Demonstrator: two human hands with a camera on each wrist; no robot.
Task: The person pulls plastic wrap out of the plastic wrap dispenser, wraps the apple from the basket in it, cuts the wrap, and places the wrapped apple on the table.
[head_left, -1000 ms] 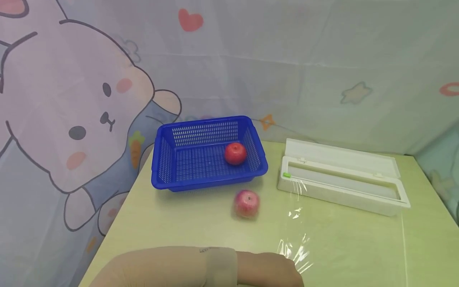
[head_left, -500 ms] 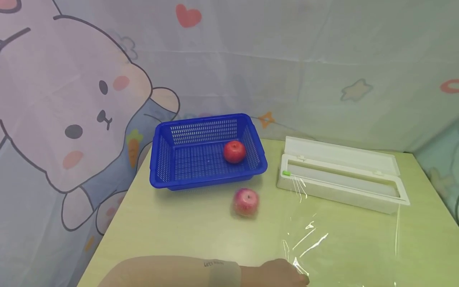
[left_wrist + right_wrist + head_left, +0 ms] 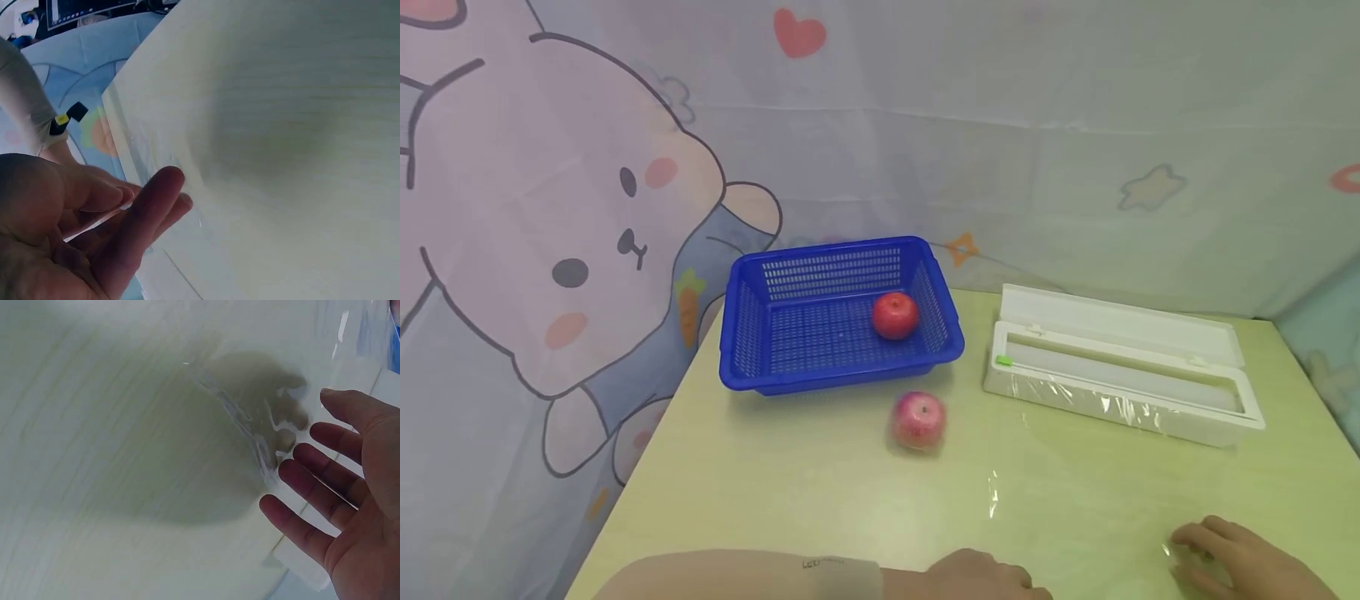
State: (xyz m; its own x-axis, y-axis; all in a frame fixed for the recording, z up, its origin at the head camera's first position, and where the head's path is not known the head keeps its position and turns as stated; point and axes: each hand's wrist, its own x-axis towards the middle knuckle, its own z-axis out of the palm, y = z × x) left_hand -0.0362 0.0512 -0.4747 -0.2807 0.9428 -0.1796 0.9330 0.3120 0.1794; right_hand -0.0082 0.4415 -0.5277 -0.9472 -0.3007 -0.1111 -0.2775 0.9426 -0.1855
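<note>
L hand [image 3: 973, 577] nr clr film [image 3: 1105, 500] | grip: can't tell | R hand [image 3: 1243, 560] nr film | grip: unclenched

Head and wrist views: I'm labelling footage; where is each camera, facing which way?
Head: on the head, facing forward and down at the blue basket and white box; left forearm, left hand and right hand show low.
Left wrist: on that wrist, facing past its hand across the tabletop; another arm shows too.
Right wrist: on that wrist, facing past its hand's parted fingers at clear film.
Head and right wrist share the right hand.
</note>
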